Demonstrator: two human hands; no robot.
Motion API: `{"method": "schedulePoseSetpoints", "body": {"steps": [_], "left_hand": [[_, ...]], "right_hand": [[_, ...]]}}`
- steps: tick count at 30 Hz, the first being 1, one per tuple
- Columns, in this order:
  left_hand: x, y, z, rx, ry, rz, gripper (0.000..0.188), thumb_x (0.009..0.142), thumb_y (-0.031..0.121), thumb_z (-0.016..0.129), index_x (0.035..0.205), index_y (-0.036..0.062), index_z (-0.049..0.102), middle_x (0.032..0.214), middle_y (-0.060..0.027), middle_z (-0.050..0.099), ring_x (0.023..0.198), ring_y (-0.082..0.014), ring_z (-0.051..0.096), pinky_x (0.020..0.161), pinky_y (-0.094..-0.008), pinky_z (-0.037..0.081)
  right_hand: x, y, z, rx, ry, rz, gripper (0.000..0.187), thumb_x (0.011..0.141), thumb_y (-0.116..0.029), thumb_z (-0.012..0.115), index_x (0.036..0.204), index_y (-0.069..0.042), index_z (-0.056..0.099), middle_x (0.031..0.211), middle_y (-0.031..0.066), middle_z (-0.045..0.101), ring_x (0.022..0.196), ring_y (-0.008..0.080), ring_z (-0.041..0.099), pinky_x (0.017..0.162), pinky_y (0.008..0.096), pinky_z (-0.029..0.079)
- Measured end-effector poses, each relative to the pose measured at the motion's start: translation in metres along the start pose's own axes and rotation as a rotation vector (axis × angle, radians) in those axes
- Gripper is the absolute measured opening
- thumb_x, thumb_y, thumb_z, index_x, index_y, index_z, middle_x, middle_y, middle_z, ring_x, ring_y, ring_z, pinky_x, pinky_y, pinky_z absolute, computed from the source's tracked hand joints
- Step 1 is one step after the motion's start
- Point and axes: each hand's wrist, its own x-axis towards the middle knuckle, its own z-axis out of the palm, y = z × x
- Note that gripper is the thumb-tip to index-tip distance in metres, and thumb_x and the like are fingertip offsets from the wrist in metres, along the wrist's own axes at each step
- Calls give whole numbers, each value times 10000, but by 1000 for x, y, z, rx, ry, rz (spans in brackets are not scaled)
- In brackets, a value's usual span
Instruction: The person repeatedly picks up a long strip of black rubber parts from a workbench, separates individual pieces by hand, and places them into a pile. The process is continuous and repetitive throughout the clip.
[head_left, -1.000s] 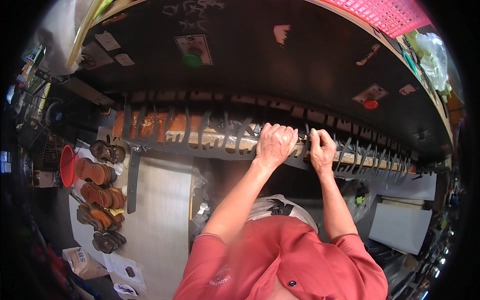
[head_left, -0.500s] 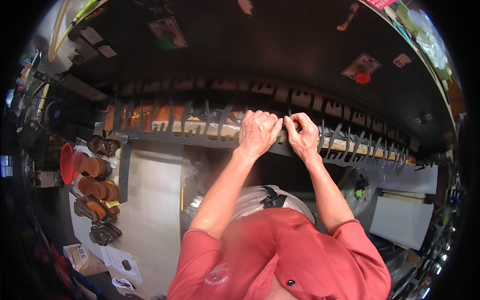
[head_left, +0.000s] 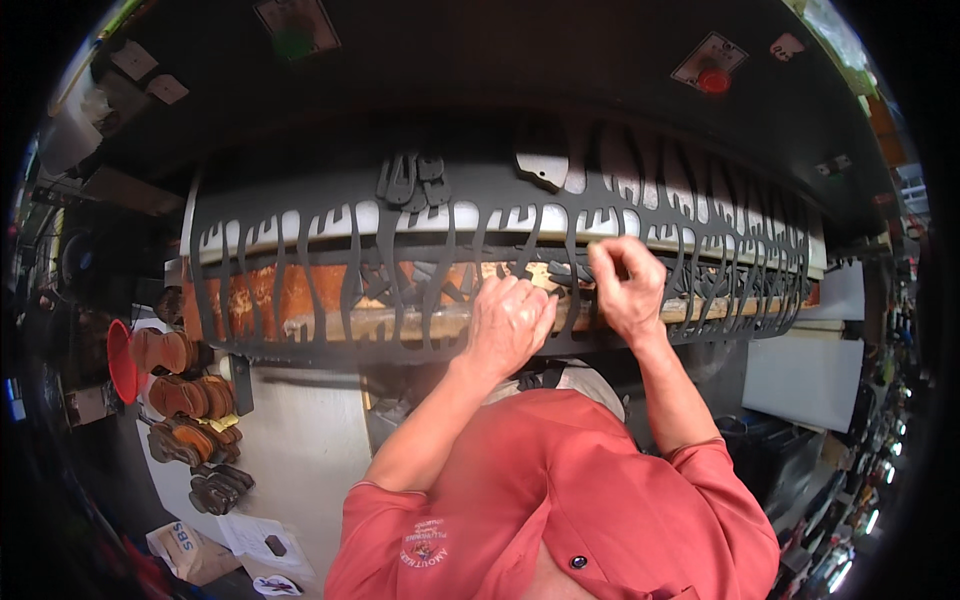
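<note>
Dark cut-out sheet (head_left: 300, 185) beneath left grip (head_left: 512, 320) and right grip (head_left: 630, 290)

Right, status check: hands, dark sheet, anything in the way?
Left hand curled, grip hidden; right hand curled. Dark sheet full of cutouts. Small dark pieces on it, apart from both hands.

The cut-out black sheet (head_left: 290, 190) leaves long slots where fingers could dip through, but its slim strips (head_left: 572, 228) bar anything wider. A narrow gap parts the left hand (head_left: 512, 318) from the right hand (head_left: 630, 288). Loose cut pieces (head_left: 432, 188) obstruct the sheet's far part, the black machine panel (head_left: 480, 65) blocks reach beyond, and the wearer's red-shirted torso (head_left: 500, 455) closes the near side.
</note>
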Motion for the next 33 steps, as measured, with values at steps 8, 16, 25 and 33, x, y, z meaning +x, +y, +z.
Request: {"method": "schedulePoseSetpoints", "body": {"steps": [8,16,25,33], "left_hand": [[40,-4,-69,-440,-315,-177,140,955,88,710,862,-13,738,922,-180,774,866,-359,748,845,-446,582],[94,-49,-14,283,-151,-88,389,1004,110,639,1362,-31,696,1466,-217,661,1454,-378,557,1230,-521,411],[86,-53,-8,265,-55,-52,375,980,93,690,1340,-12,711,1469,-179,675,1441,-352,582,1227,-519,408],[100,-25,-8,106,-52,-98,438,989,157,718,1380,-35,669,1486,-239,641,1466,-407,541,1240,-540,400]], "right_hand": [[74,18,57,-119,-207,-95,639,823,-259,889,1360,-10,649,1451,260,541,1307,430,594,1105,490,522],[55,26,60,-162,-203,-63,591,812,-161,852,1352,10,684,1493,256,547,1394,425,551,1156,482,496],[151,44,-42,843,-285,679,520,900,-44,747,1402,65,668,1346,158,733,1135,177,724,1090,317,544],[127,62,-28,1051,-194,733,550,932,-187,737,1417,54,641,1294,161,724,1134,202,702,1061,349,563]]}}
